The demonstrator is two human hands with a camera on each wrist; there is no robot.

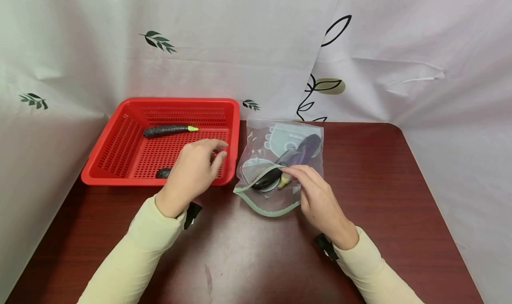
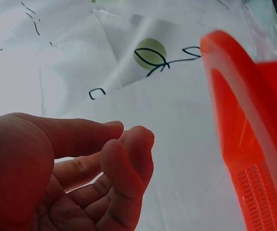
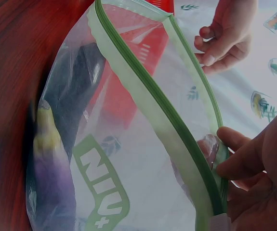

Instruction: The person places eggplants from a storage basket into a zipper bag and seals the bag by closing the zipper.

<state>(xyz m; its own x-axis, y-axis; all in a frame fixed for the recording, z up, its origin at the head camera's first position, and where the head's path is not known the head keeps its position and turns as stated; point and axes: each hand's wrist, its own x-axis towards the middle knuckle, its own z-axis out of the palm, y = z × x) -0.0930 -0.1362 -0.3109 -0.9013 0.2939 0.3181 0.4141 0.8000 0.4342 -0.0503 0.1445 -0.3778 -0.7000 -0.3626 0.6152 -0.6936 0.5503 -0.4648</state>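
A clear zip bag (image 1: 260, 139) with a green edge lies on the table, its mouth parted. Inside are a black eggplant (image 1: 269, 178) and a purple eggplant (image 1: 307, 149) with a yellowish stem, side by side in the right wrist view. My right hand (image 1: 325, 205) pinches the bag's rim (image 3: 215, 192) between thumb and fingers. Above the near right part of a red basket (image 1: 234, 139), my left hand (image 1: 192, 173) hangs with its fingers loosely bent and nothing held, as the left wrist view also shows.
Inside the basket, a dark, long vegetable (image 1: 166, 130) with a light green tip lies toward the back. Another dark vegetable (image 1: 162, 173) is partly hidden by my left hand. White patterned sheets (image 1: 224, 42) hang behind and beside the brown table (image 1: 372, 175).
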